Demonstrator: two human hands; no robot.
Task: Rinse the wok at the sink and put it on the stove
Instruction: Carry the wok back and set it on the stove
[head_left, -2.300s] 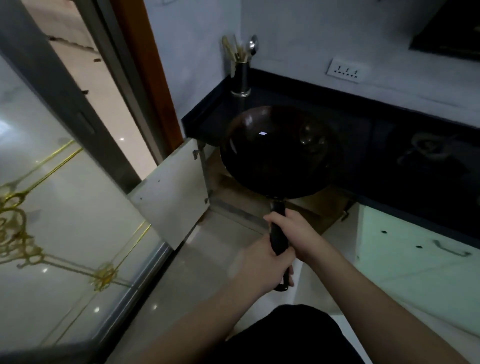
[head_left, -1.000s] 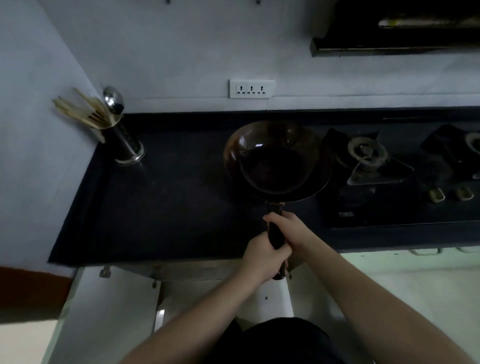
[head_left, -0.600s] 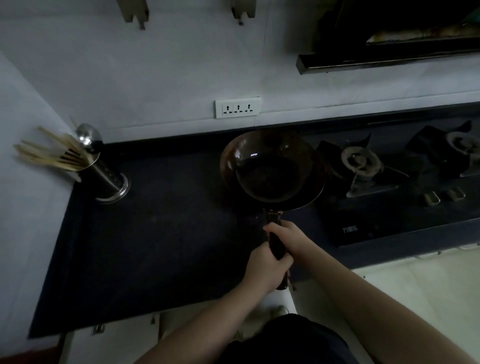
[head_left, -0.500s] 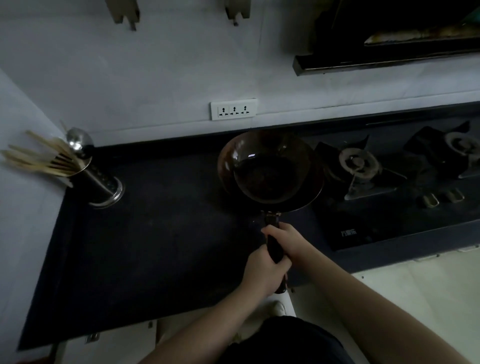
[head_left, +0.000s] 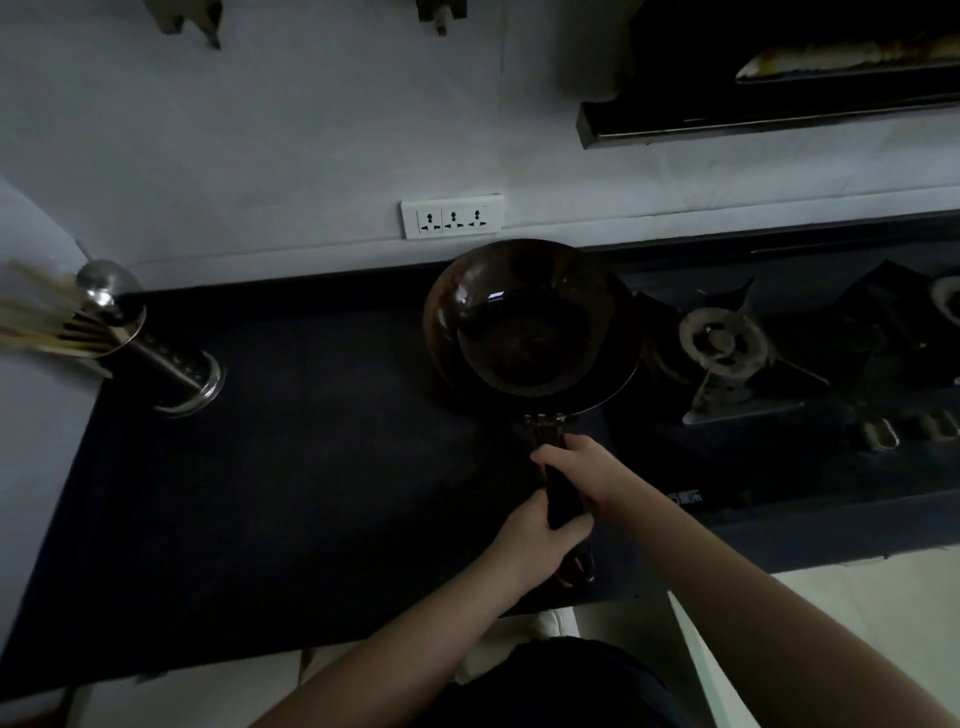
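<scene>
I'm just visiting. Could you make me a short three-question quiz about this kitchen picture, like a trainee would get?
1. True or false: both hands grip the wok's handle.
2. The wok is over: A) the burner, B) the dark counter, C) a sink.
3. What holds the utensils at left?

Key: 1 true: left hand, right hand. 2 B. 3 The metal holder.
</scene>
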